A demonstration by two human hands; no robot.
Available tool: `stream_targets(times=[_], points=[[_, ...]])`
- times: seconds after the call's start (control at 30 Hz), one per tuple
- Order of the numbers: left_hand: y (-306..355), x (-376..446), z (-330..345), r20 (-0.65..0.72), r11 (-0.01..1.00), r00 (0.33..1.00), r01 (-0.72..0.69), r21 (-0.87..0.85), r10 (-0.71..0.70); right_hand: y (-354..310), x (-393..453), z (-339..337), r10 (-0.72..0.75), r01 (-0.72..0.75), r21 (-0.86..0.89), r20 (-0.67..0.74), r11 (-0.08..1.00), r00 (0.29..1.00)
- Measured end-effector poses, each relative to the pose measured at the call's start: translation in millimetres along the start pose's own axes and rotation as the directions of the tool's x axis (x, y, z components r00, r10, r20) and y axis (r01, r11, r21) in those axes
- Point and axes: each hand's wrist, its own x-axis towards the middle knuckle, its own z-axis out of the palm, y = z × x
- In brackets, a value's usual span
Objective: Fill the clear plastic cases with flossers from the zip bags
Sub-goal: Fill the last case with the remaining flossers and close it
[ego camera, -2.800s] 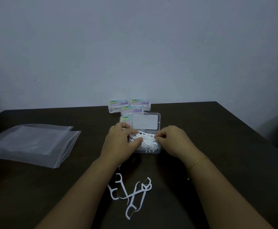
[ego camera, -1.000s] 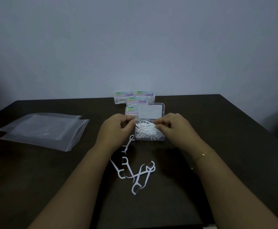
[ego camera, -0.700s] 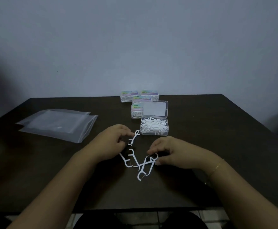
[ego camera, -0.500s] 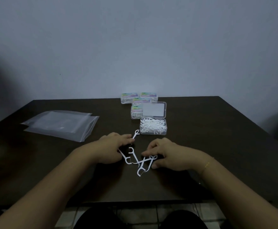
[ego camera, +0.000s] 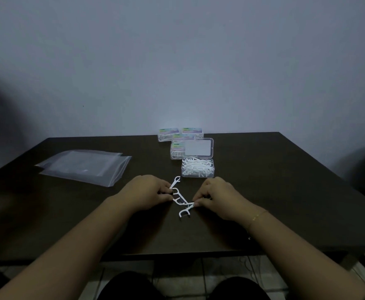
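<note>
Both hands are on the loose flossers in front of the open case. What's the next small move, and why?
Probably lift the pinched loose flossers and drop them into the open case just beyond. Left hand and right hand already grip them, and the case's lid stands open.

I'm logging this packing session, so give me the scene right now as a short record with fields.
open case: clear plastic case, lid up, full of white flossers
loose flossers: white plastic flossers on the dark table, between the hands
left hand: left hand pinches loose flossers
right hand: right hand pinches a flosser
closed cases: labelled cases behind the open one
bags: clear zip bags lying flat at left
</note>
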Motion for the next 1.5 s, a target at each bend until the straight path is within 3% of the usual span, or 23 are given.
stream_targets(times=[0.17, 0.37, 0.87, 1.03, 1.17, 1.37, 1.5], points=[[5, -8, -2, -0.109, 0.99, 0.988, 0.094, -0.106, -0.106, 2, -5, -5, 0.066, -0.07, -0.109, -0.036, 0.992, 0.997], [14, -11, -8, -0.088, 0.962, 0.976, 0.179, -0.205, -0.201, 4, -14, -10, 0.158, -0.162, -0.137, -0.038, 0.977, 0.987], [39, -1, -19, -0.017, 0.964, 0.982, 0.188, 0.189, -0.188, -3, -13, -25, 0.297, -0.258, -0.301, 0.094, 0.918, 0.95], [39, 2, -21, -0.002, 0.964, 0.978, 0.208, 0.164, -0.21, -10, -5, -30, 0.323, -0.264, -0.339, 0.131, 0.903, 0.937], [38, 7, -24, 0.015, 0.966, 0.971, 0.234, 0.112, -0.237, -9, 2, -31, 0.34, -0.272, -0.314, 0.187, 0.91, 0.922], [39, 10, -21, -0.041, 0.96, 0.978, 0.209, 0.188, -0.205, -2, 7, -28, 0.283, -0.245, -0.178, 0.229, 0.953, 0.931], [32, 13, -20, -0.012, 0.971, 0.973, 0.232, 0.054, -0.232, 1, 8, -33, 0.235, -0.224, -0.073, 0.215, 0.972, 0.948]])
